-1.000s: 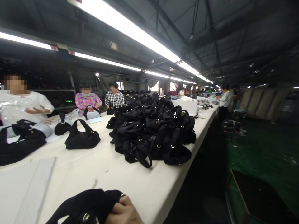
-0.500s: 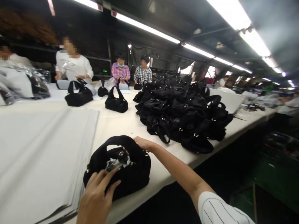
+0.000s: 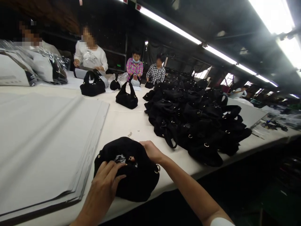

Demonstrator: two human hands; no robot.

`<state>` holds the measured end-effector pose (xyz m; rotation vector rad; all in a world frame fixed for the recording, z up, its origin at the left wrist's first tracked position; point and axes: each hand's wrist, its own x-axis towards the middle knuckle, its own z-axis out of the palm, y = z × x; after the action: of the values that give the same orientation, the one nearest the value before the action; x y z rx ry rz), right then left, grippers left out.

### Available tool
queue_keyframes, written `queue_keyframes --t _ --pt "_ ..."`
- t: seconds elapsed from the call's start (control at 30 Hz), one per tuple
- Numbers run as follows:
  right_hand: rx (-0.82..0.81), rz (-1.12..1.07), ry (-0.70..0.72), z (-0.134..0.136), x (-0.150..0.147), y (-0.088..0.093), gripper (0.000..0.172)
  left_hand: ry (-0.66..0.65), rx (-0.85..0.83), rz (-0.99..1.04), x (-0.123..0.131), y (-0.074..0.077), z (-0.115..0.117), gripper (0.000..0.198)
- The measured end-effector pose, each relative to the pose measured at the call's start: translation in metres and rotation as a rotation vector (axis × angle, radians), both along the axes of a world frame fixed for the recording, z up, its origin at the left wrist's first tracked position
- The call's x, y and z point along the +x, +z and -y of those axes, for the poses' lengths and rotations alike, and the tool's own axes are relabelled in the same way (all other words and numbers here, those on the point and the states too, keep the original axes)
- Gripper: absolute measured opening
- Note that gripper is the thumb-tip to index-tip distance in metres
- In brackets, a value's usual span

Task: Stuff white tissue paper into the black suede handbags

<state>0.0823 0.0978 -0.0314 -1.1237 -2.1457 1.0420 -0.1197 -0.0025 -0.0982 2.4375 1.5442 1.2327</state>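
Observation:
A small black handbag (image 3: 141,185) with gold rings stands at the table's front edge, its handle arched over the opening. Crumpled pale stuffing (image 3: 120,158) shows inside the mouth. My left hand (image 3: 107,177) pinches the near rim of the bag from the left, thumb on the outside and fingers over the edge. Reaching around the far right side, my right hand (image 3: 151,151) holds the back of the bag. Most of its fingers are hidden behind the handle, though a fingertip shows at the opening beside a gold snap (image 3: 130,158).
A stack of white sheets (image 3: 51,141) lies left. A large pile of black handbags (image 3: 188,122) fills the right side, with single bags (image 3: 127,98) behind. Plastic-wrapped goods (image 3: 47,67) stand far left. Several co-workers, one in a white top (image 3: 100,56), are across the table (image 3: 122,121).
The bag's mouth has narrowed, its far and near rims now closer together under the handle. My right hand's fingertip now shows at the opening. The view has shifted left.

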Motion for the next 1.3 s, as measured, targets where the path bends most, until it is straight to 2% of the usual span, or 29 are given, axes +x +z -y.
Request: queue_keyframes --t 0.3,0.43,0.5,0.63,0.83,0.93,1.13,1.3 --pt "0.028 -0.147 -0.022 0.014 -0.003 -0.012 0.019 -0.031 0.028 -0.105 0.001 0.008 -0.002 0.025" --pt "0.024 -0.150 -0.002 0.015 -0.003 -0.013 0.012 -0.024 0.005 -0.089 0.000 0.008 -0.002 0.023" --pt "0.009 -0.162 0.003 0.016 -0.004 -0.013 0.006 -0.007 0.017 -0.088 -0.001 0.008 0.000 0.021" --pt "-0.020 -0.168 -0.006 0.019 -0.005 -0.013 0.013 0.038 0.065 -0.110 -0.001 0.010 0.005 0.015" --pt "-0.040 -0.164 0.005 0.020 -0.006 -0.014 0.014 0.139 0.162 -0.177 0.006 0.021 0.010 0.010" --pt "-0.042 -0.156 0.023 0.021 -0.006 -0.012 0.017 0.151 0.188 -0.185 0.007 0.025 0.013 0.010" --pt "-0.057 -0.147 0.047 0.024 -0.008 -0.010 0.022 0.155 0.234 -0.227 0.007 0.027 0.020 0.020" --pt "-0.060 -0.159 0.054 0.025 -0.007 -0.013 0.019 0.146 0.304 -0.213 0.009 0.031 0.027 0.031"
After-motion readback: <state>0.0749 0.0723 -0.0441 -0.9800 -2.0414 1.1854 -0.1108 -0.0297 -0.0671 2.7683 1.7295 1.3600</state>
